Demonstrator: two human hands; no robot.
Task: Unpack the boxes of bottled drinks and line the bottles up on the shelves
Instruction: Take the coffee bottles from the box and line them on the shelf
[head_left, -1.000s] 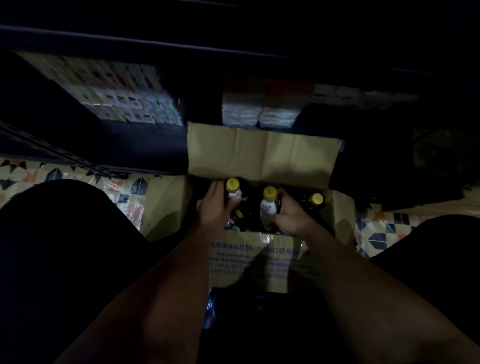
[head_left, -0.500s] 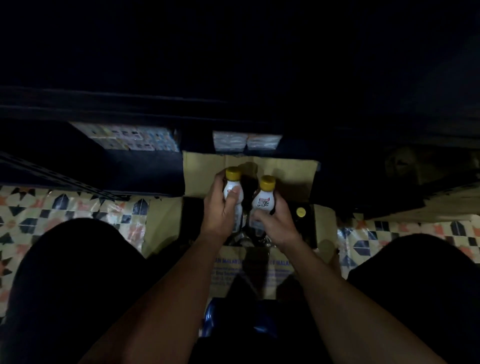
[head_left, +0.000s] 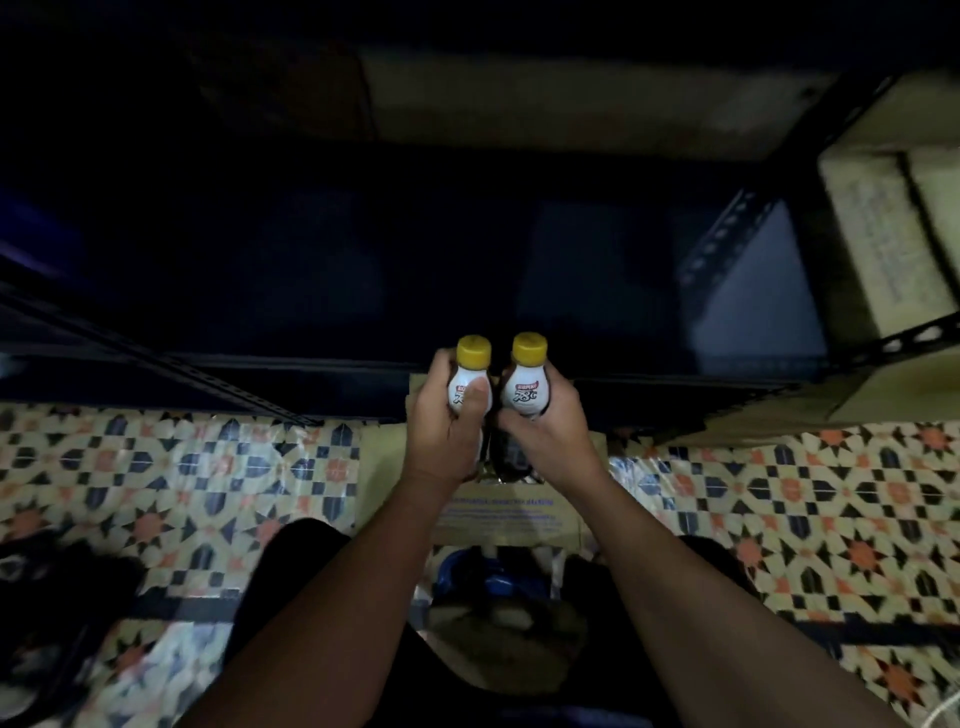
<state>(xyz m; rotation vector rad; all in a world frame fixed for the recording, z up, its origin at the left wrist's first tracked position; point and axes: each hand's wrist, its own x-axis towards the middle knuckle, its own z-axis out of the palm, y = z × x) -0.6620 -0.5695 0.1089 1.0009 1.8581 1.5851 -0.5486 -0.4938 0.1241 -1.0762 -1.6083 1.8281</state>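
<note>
Two yellow-capped bottles, held upright side by side, nearly touching, just above the cardboard box (head_left: 498, 512). Left bottle (head_left: 470, 382) wrapped by left hand (head_left: 447, 423), thumb across the white label. Right bottle (head_left: 524, 387) grasped by right hand (head_left: 550, 428), fingers curled around the dark lower body. Box mostly hidden behind both hands and wrists; only front panel with blue print visible, contents impossible to make out. Beyond the box, dark shelf (head_left: 363, 291) of a metal rack, too dim to read what sat on it. Right of the box, on the rack, more cartons (head_left: 883, 234), cut off by the frame edge. Near side of the box, blue object (head_left: 488, 577), blurred, partly covered by forearms. Around the box, patterned floor (head_left: 182, 467).
</note>
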